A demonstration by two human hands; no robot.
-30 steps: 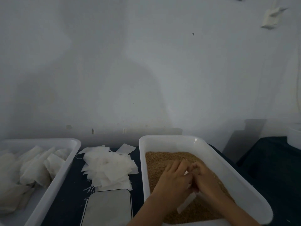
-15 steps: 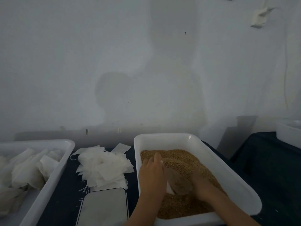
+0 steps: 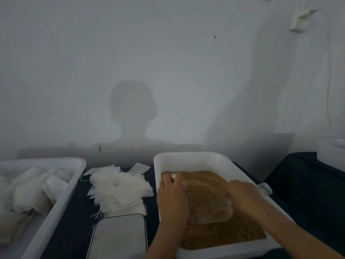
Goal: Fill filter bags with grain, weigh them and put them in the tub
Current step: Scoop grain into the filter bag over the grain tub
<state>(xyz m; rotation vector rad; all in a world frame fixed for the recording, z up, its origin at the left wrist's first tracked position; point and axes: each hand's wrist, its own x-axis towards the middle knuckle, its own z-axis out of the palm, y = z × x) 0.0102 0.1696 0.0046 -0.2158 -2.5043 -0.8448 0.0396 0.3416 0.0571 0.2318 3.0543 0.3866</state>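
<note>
The left hand pinches a filter bag over the grain. The right hand grips a clear scoop heaped with grain, inside the white tray. Left of it on the bench lie empty bags, a scale, and a tub of filled bags.

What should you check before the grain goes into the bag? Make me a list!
1. Scoop loaded with grain: ok, right hand holds it.
2. Bag held: ok, left hand pinches something white, mostly hidden.
3. Bag mouth open: cannot tell.
4. Both hands over the grain tub, so spills fall back in: ok.
5. Scale free for weighing: ok, nothing lies on it.
6. Left tub has room: ok.
</note>
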